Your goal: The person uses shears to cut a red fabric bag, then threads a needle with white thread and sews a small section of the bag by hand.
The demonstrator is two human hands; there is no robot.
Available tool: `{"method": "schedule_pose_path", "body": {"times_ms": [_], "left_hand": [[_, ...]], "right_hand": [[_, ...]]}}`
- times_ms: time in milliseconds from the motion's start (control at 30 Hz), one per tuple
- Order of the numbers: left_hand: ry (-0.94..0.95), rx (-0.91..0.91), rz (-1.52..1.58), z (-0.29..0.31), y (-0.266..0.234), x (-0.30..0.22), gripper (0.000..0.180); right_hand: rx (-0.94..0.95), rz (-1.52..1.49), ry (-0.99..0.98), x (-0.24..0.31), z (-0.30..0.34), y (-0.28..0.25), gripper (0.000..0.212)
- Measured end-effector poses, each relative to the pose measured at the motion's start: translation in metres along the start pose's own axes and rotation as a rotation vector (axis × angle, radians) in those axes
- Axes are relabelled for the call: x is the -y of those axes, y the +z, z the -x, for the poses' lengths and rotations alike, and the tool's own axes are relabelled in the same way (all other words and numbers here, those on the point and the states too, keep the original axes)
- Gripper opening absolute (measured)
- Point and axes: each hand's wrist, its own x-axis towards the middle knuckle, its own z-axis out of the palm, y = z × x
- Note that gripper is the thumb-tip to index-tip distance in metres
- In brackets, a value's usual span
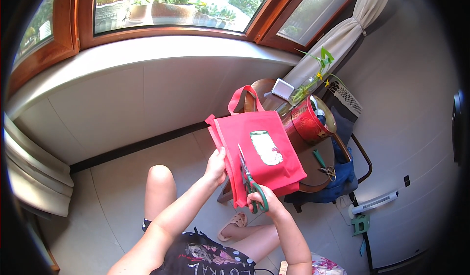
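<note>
A red fabric tote bag [230, 128] with a white and green printed patch on its front is held up in front of me, its handle loop standing at the top. My left hand [215, 167] grips the bag's left side edge, thumb toward the front. In my right hand [268, 200] is a pair of scissors [251, 181] with green handles, my fingers through the loops. The blades point up and lie over the left part of the bag's front. Whether they touch the fabric I cannot tell.
Behind the bag stands a round brown table [313, 181]. On it are a red tin [304, 123] with things inside, a green-handled tool [319, 158], a white framed object [283, 89] and a plant in a glass vase [302, 93]. Blue cloth [340, 179] hangs beside it.
</note>
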Motion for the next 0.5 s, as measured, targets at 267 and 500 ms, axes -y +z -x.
{"method": "schedule_pose_path", "body": {"times_ms": [267, 500], "left_hand": [[0.097, -0.028, -0.130, -0.001, -0.002, 0.004, 0.027], [0.097, -0.010, -0.170, -0.001, -0.005, 0.004, 0.026]], "right_hand": [[-0.017, 0.015, -0.005, 0.003, -0.002, 0.007, 0.021], [-0.047, 0.108, 0.010, -0.001, -0.009, 0.008, 0.021]]}}
